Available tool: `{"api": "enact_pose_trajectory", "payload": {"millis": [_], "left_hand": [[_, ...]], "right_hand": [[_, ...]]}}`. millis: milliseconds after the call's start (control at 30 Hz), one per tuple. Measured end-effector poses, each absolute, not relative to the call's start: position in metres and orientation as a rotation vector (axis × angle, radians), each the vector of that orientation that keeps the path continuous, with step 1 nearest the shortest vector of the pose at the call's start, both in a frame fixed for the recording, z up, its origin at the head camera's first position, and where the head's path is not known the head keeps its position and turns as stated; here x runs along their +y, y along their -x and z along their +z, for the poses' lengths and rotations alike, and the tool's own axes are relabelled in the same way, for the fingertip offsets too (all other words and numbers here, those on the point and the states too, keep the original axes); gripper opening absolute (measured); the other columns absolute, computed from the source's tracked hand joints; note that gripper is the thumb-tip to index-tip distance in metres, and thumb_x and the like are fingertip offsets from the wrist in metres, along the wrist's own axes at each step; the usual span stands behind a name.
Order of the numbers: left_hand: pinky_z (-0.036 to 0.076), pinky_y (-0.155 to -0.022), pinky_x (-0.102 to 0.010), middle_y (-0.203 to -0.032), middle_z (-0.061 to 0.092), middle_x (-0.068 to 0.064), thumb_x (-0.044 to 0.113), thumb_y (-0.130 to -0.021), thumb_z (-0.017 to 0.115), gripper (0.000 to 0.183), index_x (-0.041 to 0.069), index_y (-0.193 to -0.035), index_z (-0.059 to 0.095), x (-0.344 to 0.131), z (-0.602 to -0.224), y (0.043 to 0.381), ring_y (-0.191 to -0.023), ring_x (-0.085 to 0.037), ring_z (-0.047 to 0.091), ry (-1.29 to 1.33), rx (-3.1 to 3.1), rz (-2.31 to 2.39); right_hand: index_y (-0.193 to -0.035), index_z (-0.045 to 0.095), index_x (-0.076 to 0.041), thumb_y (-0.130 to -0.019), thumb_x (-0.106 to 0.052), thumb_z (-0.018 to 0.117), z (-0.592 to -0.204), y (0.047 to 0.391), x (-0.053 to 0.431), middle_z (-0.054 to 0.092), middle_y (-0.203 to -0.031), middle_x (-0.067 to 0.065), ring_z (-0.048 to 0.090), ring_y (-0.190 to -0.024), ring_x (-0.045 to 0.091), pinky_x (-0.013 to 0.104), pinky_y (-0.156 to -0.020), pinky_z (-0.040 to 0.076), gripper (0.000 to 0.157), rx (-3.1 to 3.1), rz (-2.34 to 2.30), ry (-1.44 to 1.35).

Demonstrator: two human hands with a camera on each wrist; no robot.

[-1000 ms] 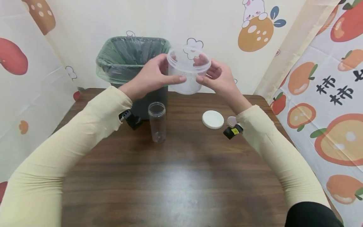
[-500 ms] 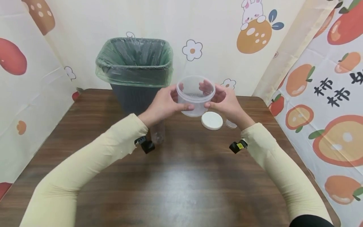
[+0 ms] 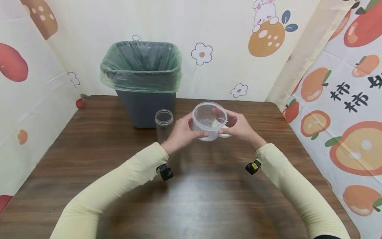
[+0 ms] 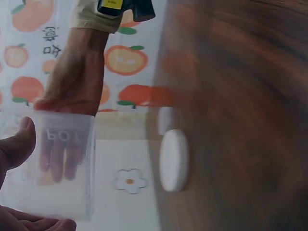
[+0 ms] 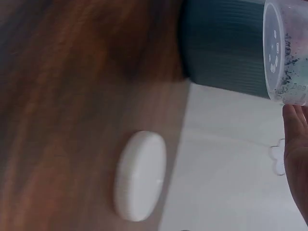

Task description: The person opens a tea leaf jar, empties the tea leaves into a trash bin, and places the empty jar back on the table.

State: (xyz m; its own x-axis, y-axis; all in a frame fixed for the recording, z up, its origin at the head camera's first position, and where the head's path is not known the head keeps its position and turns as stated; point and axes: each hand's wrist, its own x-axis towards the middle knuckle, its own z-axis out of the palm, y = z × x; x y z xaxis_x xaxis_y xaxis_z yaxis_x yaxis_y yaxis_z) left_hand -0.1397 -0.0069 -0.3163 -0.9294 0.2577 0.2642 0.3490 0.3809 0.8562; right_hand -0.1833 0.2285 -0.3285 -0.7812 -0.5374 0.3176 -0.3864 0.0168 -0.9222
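Observation:
Both hands hold a clear plastic tub (image 3: 209, 127) above the table, its wide mouth up and no lid on it. On its near left side my left hand (image 3: 183, 132) grips the wall with the thumb across the front. Opposite, my right hand (image 3: 238, 127) grips the right wall, thumb on the front and fingers behind. Dark specks show near the tub's base in the right wrist view. A white screw lid (image 4: 174, 160) lies on the table below, mostly hidden by the tub in the head view. Beside it is a smaller lid (image 4: 165, 120).
A tall clear jar (image 3: 163, 124) stands uncapped behind my left hand, partly covered by it. At the back left is a dark bin (image 3: 146, 106) with a green liner. Printed cloth hangs around the brown table (image 3: 185, 192).
Both hands have brought the tub down and toward me, from near the bin's height to lower over the table. It now covers much of the white lid.

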Motion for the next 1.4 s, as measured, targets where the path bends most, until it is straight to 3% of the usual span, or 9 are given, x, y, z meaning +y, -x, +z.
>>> {"api": "enact_pose_trajectory", "payload": {"millis": [133,300,433,833,1200,1400], "left_hand": [[0.044,-0.093,-0.044,-0.117,0.063,-0.017,0.016,-0.07,0.085,0.074,0.001,-0.134,0.05,-0.007,-0.339,0.141,-0.108,-0.029,0.058,0.538,-2.541,-1.659],[0.039,-0.1,-0.044,-0.128,0.056,-0.021,0.009,-0.071,0.083,0.078,-0.001,-0.138,0.045,-0.011,-0.362,0.146,-0.121,-0.034,0.051,0.556,-2.54,-1.774],[0.038,-0.102,-0.043,-0.133,0.052,-0.022,0.005,-0.072,0.082,0.08,-0.001,-0.14,0.042,-0.016,-0.378,0.15,-0.126,-0.036,0.046,0.533,-2.538,-1.873],[0.038,-0.102,-0.041,-0.134,0.05,-0.023,0.001,-0.071,0.081,0.08,-0.004,-0.14,0.039,-0.022,-0.403,0.145,-0.126,-0.036,0.046,0.507,-2.613,-1.824],[0.035,-0.104,-0.04,-0.141,0.043,-0.022,0.001,-0.074,0.079,0.085,-0.002,-0.145,0.032,-0.02,-0.408,0.143,-0.129,-0.036,0.042,0.505,-2.632,-1.841],[0.035,-0.104,-0.043,-0.14,0.044,-0.023,0.008,-0.079,0.077,0.081,-0.002,-0.145,0.031,-0.023,-0.408,0.138,-0.129,-0.035,0.042,0.517,-2.715,-1.758]], "right_hand": [[-0.139,0.041,0.007,-0.07,-0.007,0.083,-0.349,0.187,0.227,0.043,-0.142,0.022,0.042,-0.131,0.031,0.038,-0.102,0.037,0.082,2.1,-1.868,0.936],[-0.139,0.04,0.006,-0.072,-0.001,0.081,-0.369,0.189,0.224,0.041,-0.142,0.025,0.04,-0.131,0.033,0.046,-0.101,0.036,0.079,2.126,-1.798,0.919],[-0.139,0.039,0.006,-0.072,0.006,0.078,-0.383,0.188,0.218,0.039,-0.143,0.027,0.039,-0.132,0.035,0.046,-0.101,0.037,0.077,2.106,-1.793,0.882],[-0.136,0.033,0.012,-0.067,0.022,0.072,-0.41,0.183,0.207,0.036,-0.142,0.031,0.033,-0.134,0.04,0.044,-0.104,0.033,0.08,2.034,-1.82,0.847],[-0.136,0.032,0.013,-0.068,0.021,0.072,-0.413,0.181,0.208,0.035,-0.142,0.033,0.032,-0.134,0.041,0.045,-0.104,0.033,0.079,2.03,-1.808,0.852],[-0.139,0.03,0.011,-0.069,0.019,0.072,-0.412,0.182,0.209,0.035,-0.143,0.031,0.033,-0.134,0.041,0.046,-0.105,0.031,0.082,2.057,-1.782,0.844]]}}
